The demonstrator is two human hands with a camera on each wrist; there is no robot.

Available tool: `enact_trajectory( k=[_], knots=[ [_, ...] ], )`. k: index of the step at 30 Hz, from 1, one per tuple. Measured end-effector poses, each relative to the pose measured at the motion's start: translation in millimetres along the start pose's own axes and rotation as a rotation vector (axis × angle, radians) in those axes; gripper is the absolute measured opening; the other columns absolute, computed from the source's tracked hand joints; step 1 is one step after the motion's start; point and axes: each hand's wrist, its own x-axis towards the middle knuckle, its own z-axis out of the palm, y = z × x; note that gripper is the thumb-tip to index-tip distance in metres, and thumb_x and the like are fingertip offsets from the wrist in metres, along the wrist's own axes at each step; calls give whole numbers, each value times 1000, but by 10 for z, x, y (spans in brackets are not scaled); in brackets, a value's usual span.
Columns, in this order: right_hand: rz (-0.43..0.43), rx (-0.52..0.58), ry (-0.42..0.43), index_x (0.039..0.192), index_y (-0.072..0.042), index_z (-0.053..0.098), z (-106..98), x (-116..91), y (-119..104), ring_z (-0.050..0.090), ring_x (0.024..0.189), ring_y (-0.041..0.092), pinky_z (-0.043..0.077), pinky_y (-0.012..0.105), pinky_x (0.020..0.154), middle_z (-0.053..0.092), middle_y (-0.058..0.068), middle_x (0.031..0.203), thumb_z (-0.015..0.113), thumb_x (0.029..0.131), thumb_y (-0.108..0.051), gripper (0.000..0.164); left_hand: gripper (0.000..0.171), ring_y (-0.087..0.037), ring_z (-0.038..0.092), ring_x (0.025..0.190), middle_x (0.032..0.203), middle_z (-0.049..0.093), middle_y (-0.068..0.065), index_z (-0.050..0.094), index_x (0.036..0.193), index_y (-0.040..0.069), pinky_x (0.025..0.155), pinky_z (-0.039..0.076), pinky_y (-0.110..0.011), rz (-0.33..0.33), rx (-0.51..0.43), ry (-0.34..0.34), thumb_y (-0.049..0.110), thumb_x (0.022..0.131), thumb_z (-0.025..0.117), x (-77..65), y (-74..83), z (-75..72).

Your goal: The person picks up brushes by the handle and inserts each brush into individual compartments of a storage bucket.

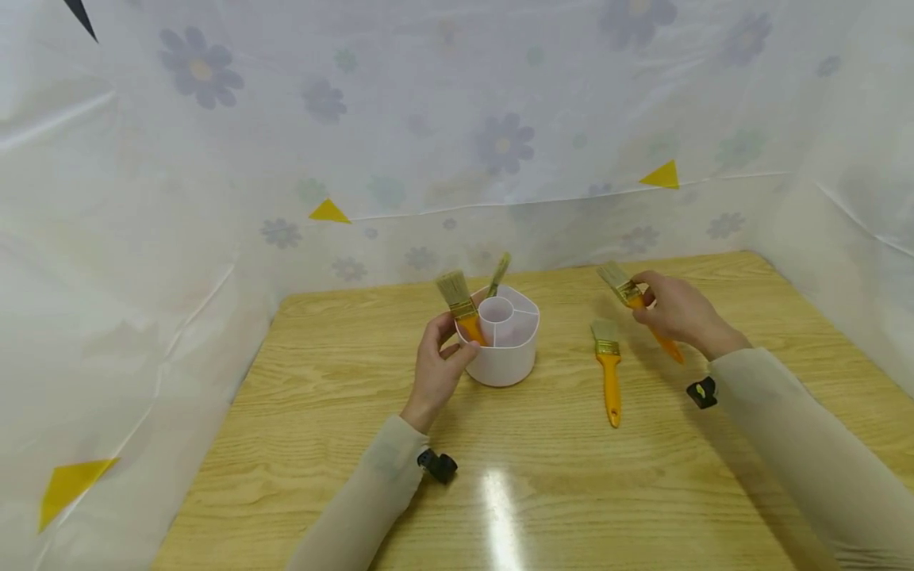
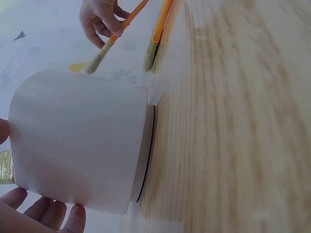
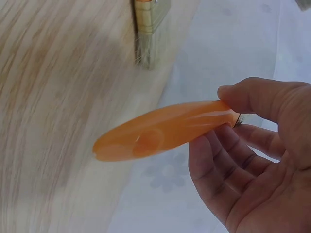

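four brushes, one white holder, two hands engaged

landmark for all positions: the white holder [image 1: 503, 366], upright on the wood-grain table [image 1: 286, 444], with a round centre cup and divided compartments about it.

left hand [image 1: 437, 373]: at the holder's left side, fingers bent against the outer wall and thumb at the rim, gripping the holder. whether the thumb also bears on the brush there cannot be told.

front brush [image 1: 462, 308]: wide, orange-handled, standing in the holder at its left, tilted outward, bristles up. rear brush [image 1: 499, 275]: narrower, rising near the holder's far side, bristles up, lower end hidden. whether both share one compartment cannot be told.

right hand [image 1: 678, 311]: well right of the holder, thumb and bent fingers pinching the neck of the held brush [image 1: 631, 294]. that brush is off the table, tilted, bristles toward the holder's side, handle end down and away from it.

loose brush [image 1: 608, 373]: flat on the table, right of the holder and apart from it, bristles pointing away from the person.

behind the holder: a flower-printed sheet [image 1: 428, 103].
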Motion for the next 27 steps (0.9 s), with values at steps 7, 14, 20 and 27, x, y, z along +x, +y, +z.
enact_trajectory(
  k=[7,14,20,27],
  knots=[
    [-23,12,50,138,2,40,3,-15,-111,60,82,32,49,51,70,60,24,105,63,89,-13,56,53,-38,42,126,134,45,-23,41,136,-7,102,35,-55,11,-5,3,-1,88,63,5,-9,-12],
    [-37,44,67,138,2,40,12,-13,-197,60,81,31,49,50,69,60,23,104,64,89,-14,57,54,-39,41,126,135,44,-25,40,136,-8,102,35,-58,22,0,7,-1,88,63,-11,-15,-16],
    [-36,65,76,140,0,39,20,-9,-248,60,82,31,49,50,70,60,23,105,64,90,-15,58,54,-40,41,126,134,45,-24,41,136,-8,101,35,-58,28,9,14,-1,88,63,-15,-11,-18],
    [-54,69,99,140,2,40,12,-60,-269,60,82,32,49,50,69,60,22,103,64,89,-13,58,55,-38,41,128,137,44,-24,40,137,-7,102,35,-56,16,11,-3,0,87,63,2,-5,17]
  ],
)
